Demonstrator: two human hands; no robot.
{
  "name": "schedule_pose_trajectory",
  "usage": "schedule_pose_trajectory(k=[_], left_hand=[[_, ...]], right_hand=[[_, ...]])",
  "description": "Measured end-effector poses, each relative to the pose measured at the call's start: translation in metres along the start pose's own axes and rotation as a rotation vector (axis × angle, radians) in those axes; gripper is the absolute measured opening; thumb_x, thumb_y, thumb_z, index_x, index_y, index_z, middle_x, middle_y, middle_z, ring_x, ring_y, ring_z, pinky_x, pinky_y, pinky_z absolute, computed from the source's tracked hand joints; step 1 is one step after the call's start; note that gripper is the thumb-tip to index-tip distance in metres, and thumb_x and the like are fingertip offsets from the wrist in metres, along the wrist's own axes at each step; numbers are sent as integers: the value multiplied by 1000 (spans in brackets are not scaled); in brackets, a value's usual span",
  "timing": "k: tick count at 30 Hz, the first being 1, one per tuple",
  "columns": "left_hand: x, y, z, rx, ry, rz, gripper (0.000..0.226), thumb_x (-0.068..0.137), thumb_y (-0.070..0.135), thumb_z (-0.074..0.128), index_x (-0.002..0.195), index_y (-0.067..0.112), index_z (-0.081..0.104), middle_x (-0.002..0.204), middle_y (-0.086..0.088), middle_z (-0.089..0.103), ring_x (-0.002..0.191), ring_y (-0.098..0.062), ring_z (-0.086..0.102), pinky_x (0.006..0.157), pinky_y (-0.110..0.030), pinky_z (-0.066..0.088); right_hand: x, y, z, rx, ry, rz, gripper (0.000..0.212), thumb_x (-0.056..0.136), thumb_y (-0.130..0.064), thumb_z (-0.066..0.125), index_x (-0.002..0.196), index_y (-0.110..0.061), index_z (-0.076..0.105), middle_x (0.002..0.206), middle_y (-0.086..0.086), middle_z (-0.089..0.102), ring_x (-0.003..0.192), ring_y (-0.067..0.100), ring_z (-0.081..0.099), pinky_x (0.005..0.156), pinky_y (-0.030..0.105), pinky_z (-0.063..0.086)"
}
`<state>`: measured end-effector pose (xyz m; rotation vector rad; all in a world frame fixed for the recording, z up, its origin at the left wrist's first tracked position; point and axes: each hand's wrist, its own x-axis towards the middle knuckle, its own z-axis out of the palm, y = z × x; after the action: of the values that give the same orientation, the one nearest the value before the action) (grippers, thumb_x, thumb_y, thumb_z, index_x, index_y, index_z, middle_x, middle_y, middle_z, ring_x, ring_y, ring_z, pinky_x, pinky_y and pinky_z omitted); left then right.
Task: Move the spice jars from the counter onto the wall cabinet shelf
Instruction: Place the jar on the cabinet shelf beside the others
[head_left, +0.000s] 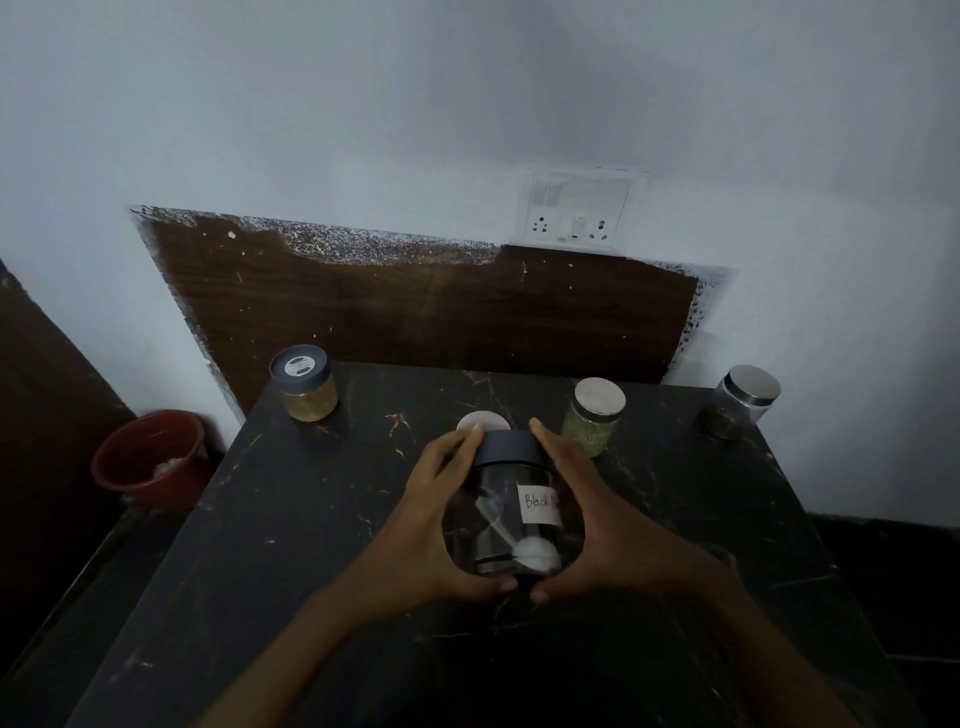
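A clear glass jar (511, 512) with a dark lid and a white handwritten label stands mid-counter. My left hand (434, 525) and my right hand (589, 525) cup it from both sides, thumbs meeting at its near base. Behind it peeks the pale lid of another jar (480, 420), mostly hidden. A jar of yellowish spice (306, 384) with a dark lid stands at the back left. At the back right is a silver-lidded jar of greenish spice (594, 415). A nearly empty silver-lidded jar (740, 401) sits at the far right corner. No wall cabinet shelf is in view.
The dark marble counter (291, 545) ends against a brown wooden backboard (415, 306) and a white wall. A switch and socket plate (576, 210) is on the wall above. A red bucket (150, 457) stands on the floor at the left.
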<state>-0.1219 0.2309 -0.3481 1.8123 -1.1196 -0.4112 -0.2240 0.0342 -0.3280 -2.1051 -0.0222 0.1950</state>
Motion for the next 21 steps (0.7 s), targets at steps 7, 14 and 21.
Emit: schedule_pose_trajectory(k=[7,14,21], left_hand=[[-3,-4,-2,-86,-50,-49,130,52,53,83,148,32,-2,149,20,6,139,-3,18,111,-29,33],[3,-1,-8,-45,-5,-45,121,51,57,82,145,39,8,144,25,13,135,6,20,108,-22,36],[12,5,-20,-131,-30,-40,125,52,46,86,147,37,6,143,25,17,135,3,25,105,-30,41]], right_hand=[[0,1,-4,61,-19,61,124,57,-20,87,137,-51,-2,133,-40,13,122,-22,21,93,2,32],[3,-3,-10,8,2,26,128,57,-23,87,139,-50,-8,133,-46,3,117,-34,11,89,-6,27],[2,-15,-22,-62,91,30,118,53,-32,88,130,-59,3,117,-57,7,116,-17,27,89,6,36]])
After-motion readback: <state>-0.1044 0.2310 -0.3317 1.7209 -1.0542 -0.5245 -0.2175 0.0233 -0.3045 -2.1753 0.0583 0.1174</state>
